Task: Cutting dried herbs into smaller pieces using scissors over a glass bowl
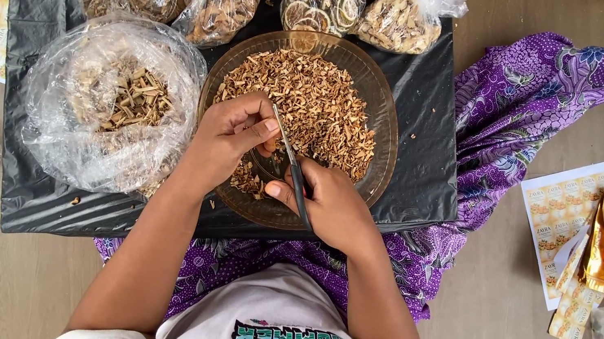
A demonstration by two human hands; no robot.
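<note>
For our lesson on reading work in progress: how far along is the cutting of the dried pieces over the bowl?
Done: the clear bowl already holds a large heap of cut pieces. In hand: the left hand pinches a piece at the scissors held in the right hand. Left: longer uncut sticks remain in the open plastic bag beside the bowl.

The person wears a white short-sleeved T-shirt (272, 338) at the bottom centre of the frame, its sleeves ending above the elbows, so both forearms are bare. A cartoon print covers the chest: teal lettering above pink skull-like figures with yellow and black details. A purple cloth (519, 109) patterned with paler flowers and leaves wraps the lower body, spreading from the lower centre up to the upper right. The left hand (229, 136) and right hand (333, 204) carry no rings, watch or gloves.
</note>
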